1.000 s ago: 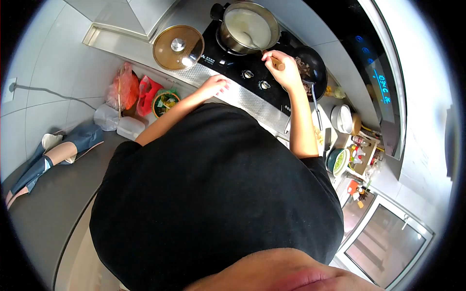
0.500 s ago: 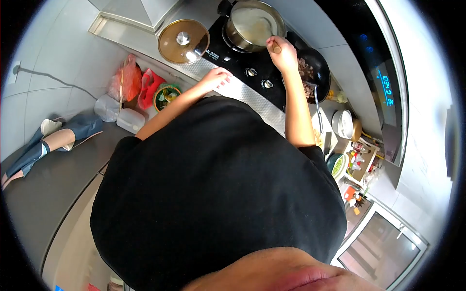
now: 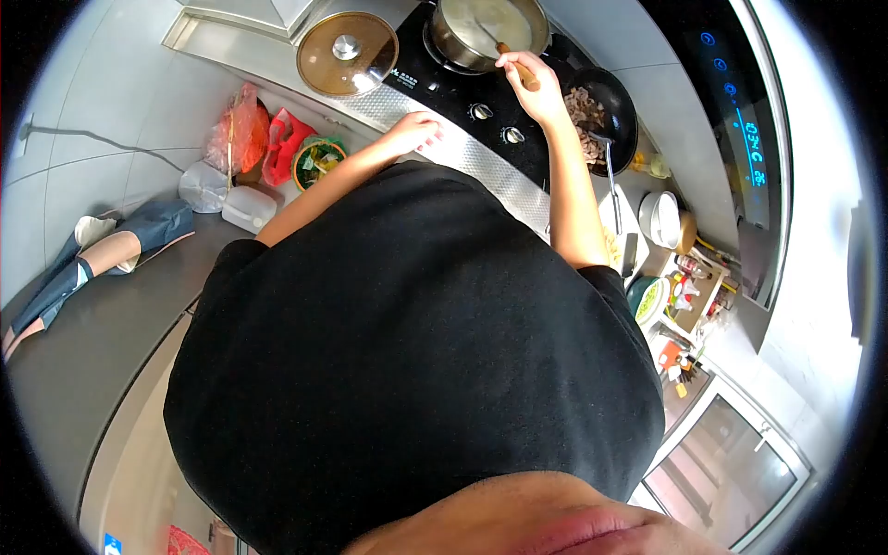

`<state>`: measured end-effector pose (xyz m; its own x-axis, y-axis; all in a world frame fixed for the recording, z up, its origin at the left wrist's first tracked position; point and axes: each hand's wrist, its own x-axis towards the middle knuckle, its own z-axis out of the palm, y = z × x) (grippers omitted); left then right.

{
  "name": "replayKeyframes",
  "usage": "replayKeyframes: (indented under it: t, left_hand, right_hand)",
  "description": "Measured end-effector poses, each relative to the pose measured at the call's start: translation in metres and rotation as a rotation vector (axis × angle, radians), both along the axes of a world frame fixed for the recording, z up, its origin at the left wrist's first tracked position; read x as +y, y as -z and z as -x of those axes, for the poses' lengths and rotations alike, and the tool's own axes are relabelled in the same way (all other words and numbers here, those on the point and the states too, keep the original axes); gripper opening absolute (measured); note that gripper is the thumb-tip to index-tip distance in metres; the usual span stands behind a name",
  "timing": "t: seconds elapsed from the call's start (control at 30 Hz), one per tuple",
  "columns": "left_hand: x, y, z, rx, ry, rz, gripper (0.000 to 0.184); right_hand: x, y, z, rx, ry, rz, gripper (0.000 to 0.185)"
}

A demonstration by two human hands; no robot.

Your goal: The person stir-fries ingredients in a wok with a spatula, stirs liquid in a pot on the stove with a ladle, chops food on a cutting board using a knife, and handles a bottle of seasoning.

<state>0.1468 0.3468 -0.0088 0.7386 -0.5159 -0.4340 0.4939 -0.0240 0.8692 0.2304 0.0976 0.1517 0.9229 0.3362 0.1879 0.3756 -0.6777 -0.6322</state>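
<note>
Spoon (image 3: 502, 47) is gripped in right hand (image 3: 540, 91) — left hand (image 3: 413, 132) half-open (stove lettering (image 3: 406, 80) unreadable).

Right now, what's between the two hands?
In the head view, the black hob, with one control knob on it, shows between the left hand and the right hand; no loose object there.

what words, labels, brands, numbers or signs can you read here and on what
None can be read for certain.
Blue figures on the dark panel: sideways, too blurred.
White marking on the black cooktop: too small.
Bottles at the right: any labels too small.
Blue patch, lower left: too blurred.
</note>
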Motion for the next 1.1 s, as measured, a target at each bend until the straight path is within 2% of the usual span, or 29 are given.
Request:
replayKeyframes:
  t: [0.17,0.33,0.5,0.7,0.77,0.97,1.1]
  left_hand:
    - [-0.006,0.002,0.001,0.04,0.028,-0.013,0.025]
    - [-0.007,0.0,0.001,0.047,0.054,-0.016,0.025]
    - [-0.006,0.002,0.001,0.046,0.026,-0.008,0.026]
    - [-0.006,0.004,0.0,0.017,0.016,-0.027,0.027]
    - [-0.007,0.006,-0.001,0.007,0.034,-0.033,0.028]
    - [-0.007,0.013,-0.003,0.004,0.038,-0.01,0.027]
    - [-0.01,0.027,-0.002,0.003,0.009,0.003,0.028]
  right_hand:
    - [-0.015,-0.033,0.021,0.134,-0.154,-0.05,0.012]
    - [-0.024,-0.071,0.03,0.145,-0.047,0.139,0.012]
    - [-0.015,-0.052,0.016,-0.005,0.078,0.249,0.01]
    - [-0.003,-0.005,-0.01,-0.125,0.076,0.14,0.012]
    - [0.001,0.0,-0.011,-0.092,0.053,0.117,0.012]
    - [0.0,-0.017,0.004,0.025,-0.054,0.02,0.011]
    - [-0.01,-0.048,0.018,0.126,-0.124,-0.007,0.012]
